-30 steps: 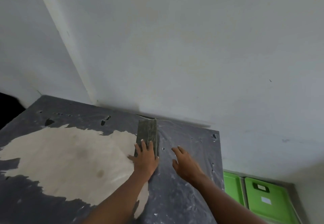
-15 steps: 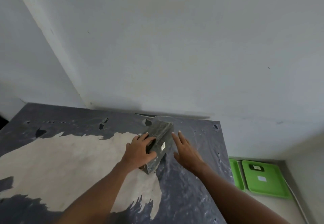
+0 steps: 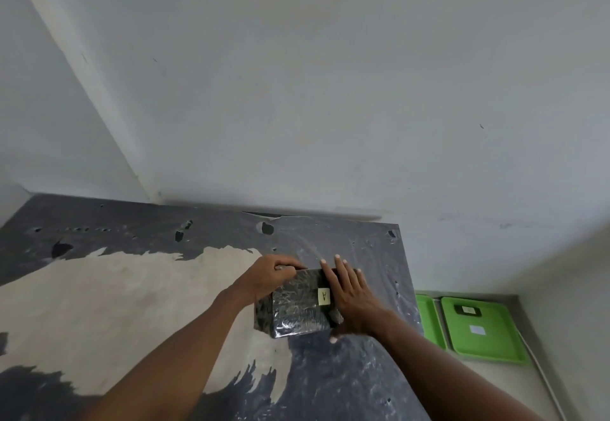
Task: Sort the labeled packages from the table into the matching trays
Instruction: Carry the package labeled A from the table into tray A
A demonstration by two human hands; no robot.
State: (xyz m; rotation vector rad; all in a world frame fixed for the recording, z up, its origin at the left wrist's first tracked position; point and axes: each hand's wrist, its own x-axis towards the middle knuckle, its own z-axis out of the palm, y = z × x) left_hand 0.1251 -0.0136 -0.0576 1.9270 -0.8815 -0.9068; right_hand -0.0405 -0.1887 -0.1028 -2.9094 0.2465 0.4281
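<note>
A dark package (image 3: pixel 298 308) wrapped in shiny plastic sits between my hands over the right part of the table (image 3: pixel 99 305). A small pale label (image 3: pixel 323 296) on its top reads "A". My left hand (image 3: pixel 269 274) curls over its far left corner. My right hand (image 3: pixel 351 292) lies flat along its right side, thumb under the near edge. Two green trays stand on the floor to the right of the table: a near one (image 3: pixel 429 321), mostly cut off by the table, and a far one (image 3: pixel 483 330) carrying a small white label.
The table top is worn, with a large pale patch and dark torn covering pitted with holes. It stands in a corner, white walls (image 3: pixel 330 90) behind and to the left. A pale floor strip lies beside the trays.
The package stood on edge near the wall under my left hand. It has been tipped over and pulled toward me, label up, and my right hand has closed in on its right side.
</note>
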